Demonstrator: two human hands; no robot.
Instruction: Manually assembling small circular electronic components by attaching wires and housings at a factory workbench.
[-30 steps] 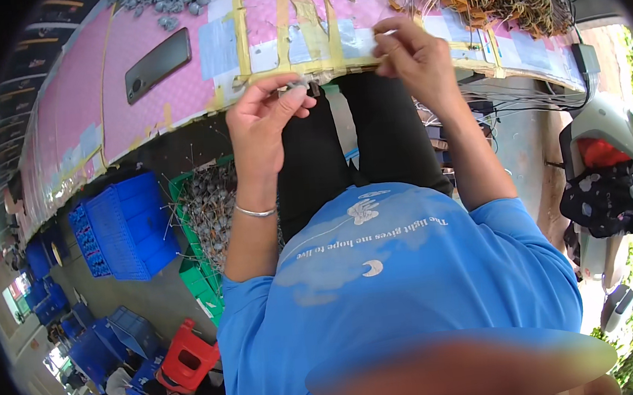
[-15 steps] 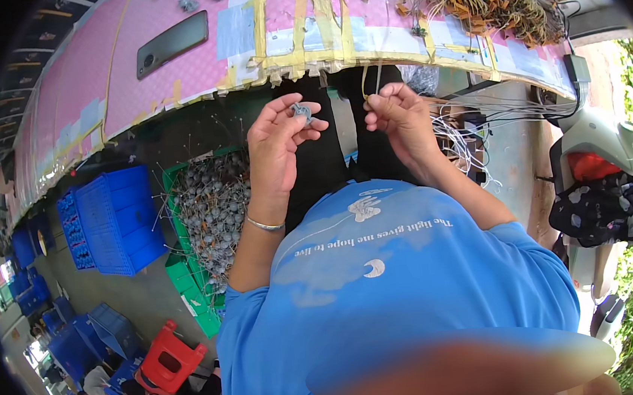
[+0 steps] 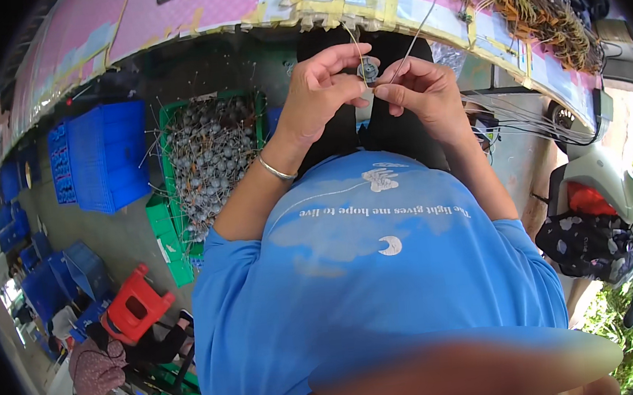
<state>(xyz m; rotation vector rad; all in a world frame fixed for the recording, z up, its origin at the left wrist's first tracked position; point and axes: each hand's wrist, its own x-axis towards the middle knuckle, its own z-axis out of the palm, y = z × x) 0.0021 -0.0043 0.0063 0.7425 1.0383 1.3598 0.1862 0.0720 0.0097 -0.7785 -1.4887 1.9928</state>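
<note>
My left hand (image 3: 315,96) pinches a small round grey plastic part (image 3: 368,70) between thumb and fingers, just beyond the table's near edge and above my lap. Close beside it, my right hand (image 3: 428,91) is closed on a thin wire (image 3: 427,18), whose grey length runs up over the table edge. A yellowish strand curves past the grey part near the left fingertips. The two hands nearly meet at the part; exactly how the wire end sits against it is too small to tell.
The taped pink table (image 3: 158,19) spans the top, with a bundle of wires with orange ends (image 3: 542,20) at right. On my left stands a green crate (image 3: 165,139) full of grey wired parts (image 3: 212,161). Blue crates (image 3: 110,159), a red stool (image 3: 138,307) and a scooter (image 3: 603,165) stand around.
My hands have come together; the grey part in the left is now at the wire end in the right. The view has shifted, so the phone on the table is mostly out of frame.
</note>
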